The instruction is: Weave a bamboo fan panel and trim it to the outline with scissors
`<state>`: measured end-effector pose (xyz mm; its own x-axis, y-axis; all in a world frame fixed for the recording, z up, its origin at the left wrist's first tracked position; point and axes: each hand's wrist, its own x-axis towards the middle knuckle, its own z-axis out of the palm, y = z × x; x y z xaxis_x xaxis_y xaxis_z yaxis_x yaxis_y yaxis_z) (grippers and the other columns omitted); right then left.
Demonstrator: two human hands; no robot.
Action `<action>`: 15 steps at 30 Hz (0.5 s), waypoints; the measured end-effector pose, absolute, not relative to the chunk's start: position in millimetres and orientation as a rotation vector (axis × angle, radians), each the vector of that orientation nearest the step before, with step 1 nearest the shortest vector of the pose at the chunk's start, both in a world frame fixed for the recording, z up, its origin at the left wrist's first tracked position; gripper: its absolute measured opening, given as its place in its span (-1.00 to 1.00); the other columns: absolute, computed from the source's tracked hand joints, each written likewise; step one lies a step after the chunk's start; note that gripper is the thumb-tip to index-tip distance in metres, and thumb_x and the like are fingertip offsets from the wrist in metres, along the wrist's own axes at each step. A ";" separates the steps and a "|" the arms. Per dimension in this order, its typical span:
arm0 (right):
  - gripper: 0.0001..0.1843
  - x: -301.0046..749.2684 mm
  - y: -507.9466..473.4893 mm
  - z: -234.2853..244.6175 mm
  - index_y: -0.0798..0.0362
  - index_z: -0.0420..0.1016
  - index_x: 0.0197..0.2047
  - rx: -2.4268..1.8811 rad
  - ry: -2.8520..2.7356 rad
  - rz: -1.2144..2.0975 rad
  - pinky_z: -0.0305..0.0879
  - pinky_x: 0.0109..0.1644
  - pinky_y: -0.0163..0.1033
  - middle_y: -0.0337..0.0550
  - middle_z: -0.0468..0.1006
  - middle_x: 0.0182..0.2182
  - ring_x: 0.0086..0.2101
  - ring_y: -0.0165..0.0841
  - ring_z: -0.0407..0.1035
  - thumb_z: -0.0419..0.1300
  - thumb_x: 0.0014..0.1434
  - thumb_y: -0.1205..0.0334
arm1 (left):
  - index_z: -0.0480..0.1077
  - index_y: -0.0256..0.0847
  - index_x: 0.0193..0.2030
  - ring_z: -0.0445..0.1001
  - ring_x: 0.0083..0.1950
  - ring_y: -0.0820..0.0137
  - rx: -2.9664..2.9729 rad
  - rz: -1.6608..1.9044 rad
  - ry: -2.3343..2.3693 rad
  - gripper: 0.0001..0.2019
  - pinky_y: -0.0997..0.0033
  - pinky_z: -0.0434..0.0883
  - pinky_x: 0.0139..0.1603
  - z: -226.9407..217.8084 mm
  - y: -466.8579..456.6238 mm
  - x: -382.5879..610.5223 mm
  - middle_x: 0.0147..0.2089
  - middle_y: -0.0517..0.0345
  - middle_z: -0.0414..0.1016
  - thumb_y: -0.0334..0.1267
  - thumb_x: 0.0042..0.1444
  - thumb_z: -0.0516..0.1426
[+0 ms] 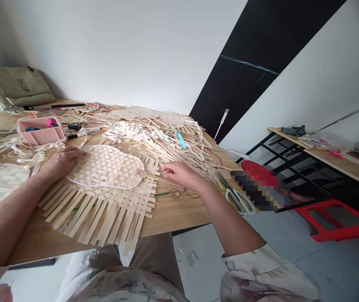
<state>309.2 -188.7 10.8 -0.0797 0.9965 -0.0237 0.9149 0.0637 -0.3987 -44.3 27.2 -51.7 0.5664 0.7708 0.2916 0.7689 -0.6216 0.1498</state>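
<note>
A mat woven from pale flat strips (110,201) lies at the table's front edge, its loose strip ends fanning toward me. On it is a sole-shaped woven area (103,165) bordered by a white edging, with a dark X near its right end. My left hand (63,162) rests on the left end of that shape, fingers stretched out flat. Just right of the mat, my right hand (179,173) is closed with fingers curled together; whatever they pinch is too small to make out. Dark thread (179,193) lies in loops on the table below it.
Scissors (239,199) lie at the table's right edge. Behind the mat are heaped loose strips (154,138) and a turquoise item (181,140). A pink basket (40,132), a marker (83,133) and a bag (15,86) are left. A red stool (339,220) stands right.
</note>
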 end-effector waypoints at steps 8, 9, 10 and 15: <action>-0.81 330.6 -245.6 26.5 0.05 0.41 -0.49 -2.138 -2.075 0.340 0.06 -0.34 -0.33 -0.22 0.43 -0.46 -0.38 -0.36 0.27 0.05 0.05 0.44 | 0.44 -0.21 0.00 0.41 -0.03 0.24 2.750 0.528 1.380 -0.50 0.26 0.31 0.08 -54.1 30.4 -45.4 0.06 0.01 0.40 -0.19 0.06 -0.17; -0.80 333.3 -251.3 25.7 0.05 0.40 -0.51 -2.179 -2.071 0.326 0.06 -0.35 -0.32 -0.21 0.42 -0.48 -0.39 -0.35 0.27 0.04 0.06 0.45 | 0.44 -0.21 0.01 0.41 -0.02 0.24 2.740 0.523 1.385 -0.50 0.25 0.30 0.08 -53.7 30.8 -45.5 0.06 0.01 0.39 -0.18 0.06 -0.17; -0.78 335.7 -255.8 24.5 0.05 0.39 -0.52 -2.222 -2.062 0.304 0.05 -0.36 -0.31 -0.19 0.41 -0.48 -0.40 -0.34 0.27 0.03 0.06 0.46 | 0.44 -0.21 0.01 0.40 -0.01 0.23 2.731 0.518 1.390 -0.50 0.24 0.30 0.09 -53.4 31.2 -45.7 0.06 0.01 0.39 -0.17 0.05 -0.16; -0.79 342.1 -263.0 17.8 0.06 0.41 -0.46 -2.337 -2.052 0.223 0.06 -0.33 -0.32 -0.15 0.45 -0.39 -0.33 -0.33 0.30 0.03 0.10 0.45 | 0.45 -0.23 -0.03 0.40 0.00 0.20 2.706 0.541 1.373 -0.49 0.22 0.29 0.11 -52.2 34.3 -46.2 0.03 -0.02 0.42 -0.15 0.01 -0.16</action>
